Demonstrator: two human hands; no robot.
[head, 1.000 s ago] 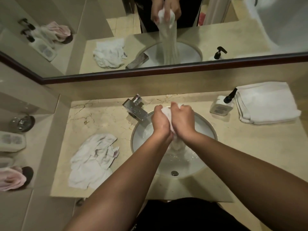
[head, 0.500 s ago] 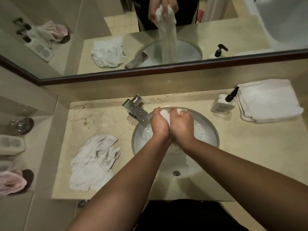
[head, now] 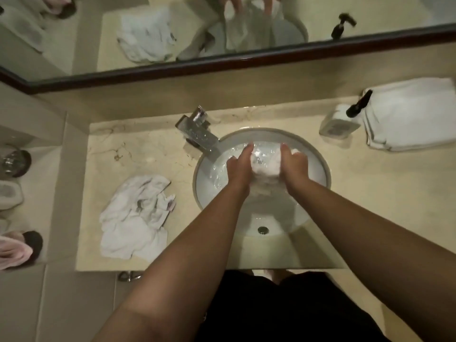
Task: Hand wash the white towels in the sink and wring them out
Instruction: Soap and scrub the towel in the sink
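A wet white towel (head: 265, 166) hangs bunched between my two hands over the round white sink (head: 318, 159). My left hand (head: 240, 166) grips its left side and my right hand (head: 293, 164) grips its right side, fingers curled into the cloth. Water glistens in the basin around the towel. The towel's lower part drops between my wrists toward the drain (head: 263, 229). A crumpled white towel (head: 134, 217) lies on the counter left of the sink. A folded stack of white towels (head: 409, 114) sits at the far right.
A chrome faucet (head: 197, 130) juts over the sink's upper left rim. A soap dispenser (head: 341, 122) with a black pump stands right of the sink. A mirror runs along the back wall. A side shelf at left holds a glass (head: 12, 161) and a pink cloth (head: 14, 248).
My hands were pressed together, squeezing the towel above the basin. They have moved apart and lower, spreading the towel between them in the water. The camera has tilted down.
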